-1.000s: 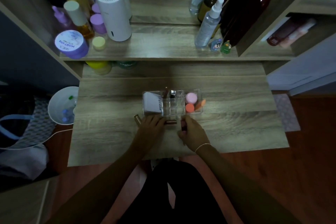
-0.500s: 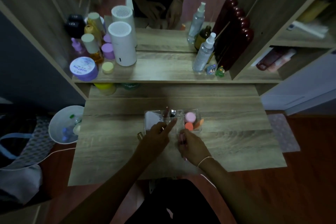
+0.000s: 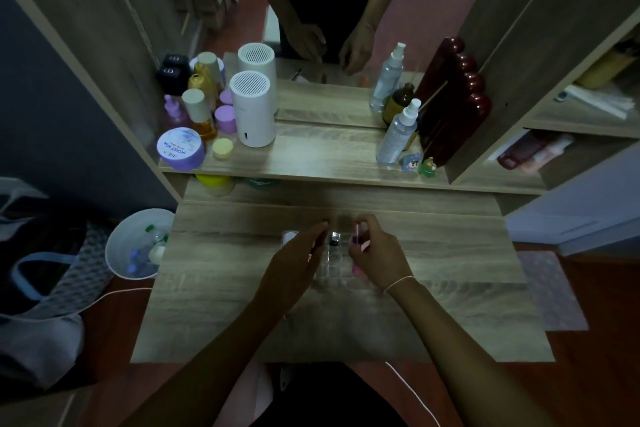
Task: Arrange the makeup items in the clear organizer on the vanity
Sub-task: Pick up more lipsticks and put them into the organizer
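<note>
Mid-loading: right hand pinches a pink tube over the organizer; left hand half-curled, contents unclear. Next: drop tube upright into a free slot.

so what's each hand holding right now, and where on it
The right hand pinches a slim pink makeup tube around its middle. Whether the left hand holds anything cannot be told.

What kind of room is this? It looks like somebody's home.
Most likely a bedroom dressing corner: a wooden vanity with a mirror behind its shelf, skincare jars and spray bottles along it, and a clear organizer of makeup under the person's hands.
</note>
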### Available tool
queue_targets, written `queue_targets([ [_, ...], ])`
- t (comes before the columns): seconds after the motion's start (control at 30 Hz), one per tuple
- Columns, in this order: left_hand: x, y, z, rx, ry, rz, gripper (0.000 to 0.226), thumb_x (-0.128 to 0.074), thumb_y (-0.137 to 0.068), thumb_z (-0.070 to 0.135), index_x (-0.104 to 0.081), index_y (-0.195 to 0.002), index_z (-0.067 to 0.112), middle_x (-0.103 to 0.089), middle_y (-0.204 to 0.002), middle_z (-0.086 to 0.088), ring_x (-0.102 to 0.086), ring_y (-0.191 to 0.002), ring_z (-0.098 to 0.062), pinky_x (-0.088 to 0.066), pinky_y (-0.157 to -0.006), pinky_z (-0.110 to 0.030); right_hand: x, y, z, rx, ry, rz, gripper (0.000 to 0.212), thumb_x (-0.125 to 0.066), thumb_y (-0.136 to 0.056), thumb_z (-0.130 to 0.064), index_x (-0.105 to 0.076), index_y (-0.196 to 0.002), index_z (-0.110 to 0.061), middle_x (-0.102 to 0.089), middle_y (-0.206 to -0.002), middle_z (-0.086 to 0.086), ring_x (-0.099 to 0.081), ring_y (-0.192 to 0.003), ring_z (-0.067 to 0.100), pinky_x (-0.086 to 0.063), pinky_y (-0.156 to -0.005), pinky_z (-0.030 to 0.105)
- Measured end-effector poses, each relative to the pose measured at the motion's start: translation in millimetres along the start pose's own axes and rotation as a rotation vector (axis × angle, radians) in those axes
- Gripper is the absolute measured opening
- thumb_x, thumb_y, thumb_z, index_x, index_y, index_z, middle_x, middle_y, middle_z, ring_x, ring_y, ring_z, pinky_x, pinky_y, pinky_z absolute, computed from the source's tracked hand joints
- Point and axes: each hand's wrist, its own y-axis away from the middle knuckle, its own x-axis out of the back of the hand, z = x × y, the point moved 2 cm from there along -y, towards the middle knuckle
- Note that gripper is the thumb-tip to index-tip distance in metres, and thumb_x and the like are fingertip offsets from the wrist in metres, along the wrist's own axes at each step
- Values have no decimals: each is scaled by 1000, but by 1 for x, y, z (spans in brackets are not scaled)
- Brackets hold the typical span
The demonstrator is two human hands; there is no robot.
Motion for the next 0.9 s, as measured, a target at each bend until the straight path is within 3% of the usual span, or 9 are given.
queue_targets([
  [0.07, -1, -1, 2, -44, -28, 0, 40, -62, -87, 12, -53, -126, 18, -65, -109, -10, -62, -90, -16, -52, -81, -29, 3, -8, 2, 1, -20, 1, 41, -67, -78, -13, -45, -109, -31, -67, -86, -5, -64, -67, 14, -47, -61, 24],
  [0.13, -3, -1, 3, -31, -30, -9, 40, -62, -87, 13, -53, -125, 19, -65, -110, -6, -60, -91, -11, -44, -82, -11, 7, -15, 4, -14, -54, 10, 44, -68, -78, -12, -45, -111, -30, -70, -90, -2, -66, -65, 12, -52, -59, 23],
  [0.2, -3, -1, 4, -31, -57, -4, 34, -58, -89, 14, -54, -122, 20, -64, -107, -5, -58, -88, -8, -38, -77, -2, 8, -21, 5, -3, -77, 19, 50, -68, -78, -10, -45, -118, -29, -72, -96, 2, -69, -73, 15, -57, -69, 29],
  [0.37, -9, 4, 2, -86, -40, -113, 19, -56, -88, 1, -62, -106, 8, -58, -98, -10, -58, -76, -14, -48, -64, -18, 6, -35, 11, 16, -23, 35, 32, -70, -80, -11, -56, -109, -16, -73, -97, 10, -65, -82, 16, -50, -75, 26],
  [0.47, -8, 8, 4, -10, 53, -124, 20, -53, -90, -1, -64, -105, 8, -59, -88, -10, -60, -68, -18, -52, -58, -29, 6, -39, 14, 29, -5, 26, 25, -71, -78, -9, -61, -100, -13, -72, -94, 10, -65, -84, 21, -55, -82, 37],
  [0.6, -9, 10, -2, 168, 132, -122, 36, -44, -89, -10, -65, -96, 18, -56, -72, 3, -57, -61, -3, -41, -56, -9, 4, -44, 17, 78, 20, -1, 21, -70, -75, -5, -63, -94, -8, -70, -92, 12, -64, -87, 28, -54, -83, 46],
  [0.73, -12, 9, -3, 133, 74, -151, 37, -53, -77, -17, -66, -103, 6, -68, -90, -12, -64, -74, -13, -46, -68, -12, 0, -47, 25, 108, 60, -69, 20, -71, -72, -4, -62, -90, -10, -68, -88, 11, -62, -84, 27, -53, -79, 48],
  [0.83, -18, 9, -3, 160, 107, -160, 40, -61, -75, -16, -65, -105, 10, -69, -95, -7, -65, -76, -7, -45, -69, -4, -1, -48, 28, 117, 84, -78, 21, -70, -68, -3, -62, -85, -13, -66, -85, 8, -60, -78, 24, -53, -74, 45],
  [0.9, -22, 9, -3, 213, 165, -169, 38, -64, -77, -11, -65, -105, 13, -71, -90, -2, -68, -78, -6, -48, -71, -8, -3, -49, 30, 124, 105, -92, 22, -71, -67, -4, -62, -83, -15, -65, -83, 5, -59, -77, 23, -52, -72, 44],
])
